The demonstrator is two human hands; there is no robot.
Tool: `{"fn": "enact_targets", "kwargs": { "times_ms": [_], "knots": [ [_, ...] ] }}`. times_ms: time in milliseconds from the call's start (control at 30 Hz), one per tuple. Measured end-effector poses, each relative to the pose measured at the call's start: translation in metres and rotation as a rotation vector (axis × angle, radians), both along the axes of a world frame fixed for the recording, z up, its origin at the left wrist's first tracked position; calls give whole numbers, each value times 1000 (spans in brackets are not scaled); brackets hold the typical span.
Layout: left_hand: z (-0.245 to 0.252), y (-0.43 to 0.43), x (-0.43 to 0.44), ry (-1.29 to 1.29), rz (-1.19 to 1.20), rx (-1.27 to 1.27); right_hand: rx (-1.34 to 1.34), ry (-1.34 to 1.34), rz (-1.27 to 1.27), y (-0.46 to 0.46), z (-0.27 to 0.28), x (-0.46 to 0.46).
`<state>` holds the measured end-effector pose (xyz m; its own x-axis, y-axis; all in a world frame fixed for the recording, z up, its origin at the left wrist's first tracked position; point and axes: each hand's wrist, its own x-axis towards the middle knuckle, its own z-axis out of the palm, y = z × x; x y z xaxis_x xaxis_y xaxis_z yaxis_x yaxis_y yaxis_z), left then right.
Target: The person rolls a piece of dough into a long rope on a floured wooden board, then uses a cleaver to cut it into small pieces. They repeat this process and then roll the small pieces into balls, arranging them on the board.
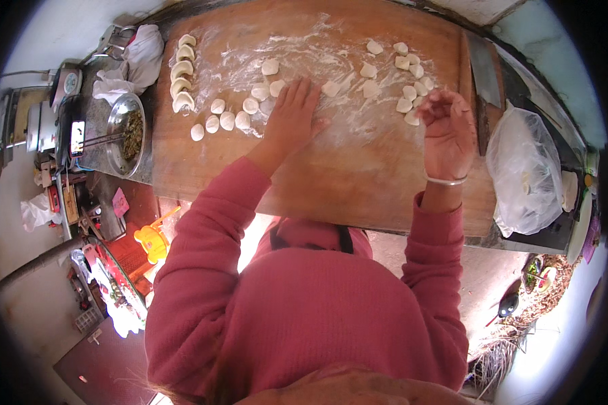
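Observation:
My left hand [295,114] lies palm down, fingers apart, on the floured wooden board [329,187], beside a flattened dough piece [277,88]. Whether something lies beneath its palm is hidden. My right hand [448,129], a bangle at its wrist, is turned palm up with bent fingers at the lower end of a cluster of small dough pieces [409,92]; whether its fingertips hold anything is unclear. Between the hands, more dough pieces [368,70] are spread in loose flour. Round dough discs [227,121] lie left of my left hand. Several folded dumplings [182,69] stand in a column at the board's left.
Left of the board, a metal bowl [143,147] holds chopped filling [133,136] and chopsticks [104,139], near a lit phone [77,137] and a white cloth [144,53]. A cleaver [484,71] lies at the board's right edge, above a clear plastic bag [524,167].

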<state>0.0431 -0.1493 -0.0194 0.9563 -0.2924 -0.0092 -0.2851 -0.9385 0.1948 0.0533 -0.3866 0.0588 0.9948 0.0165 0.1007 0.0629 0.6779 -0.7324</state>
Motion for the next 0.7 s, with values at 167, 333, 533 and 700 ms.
{"fn": "enact_targets", "kwargs": {
  "times_ms": [167,333,533,700],
  "knots": [
    [-15,4,-2,-83,-40,-81,-265,198,261,17,-21,2],
    [-27,6,-2,-118,-63,-112,-969,-130,175,59,-73,22],
    [-25,14,-8,-121,-33,-155,-1550,-555,-8,94,-106,54],
    [-13,41,-8,-165,275,43,-1391,-420,220,104,-114,25]
  ]
}}
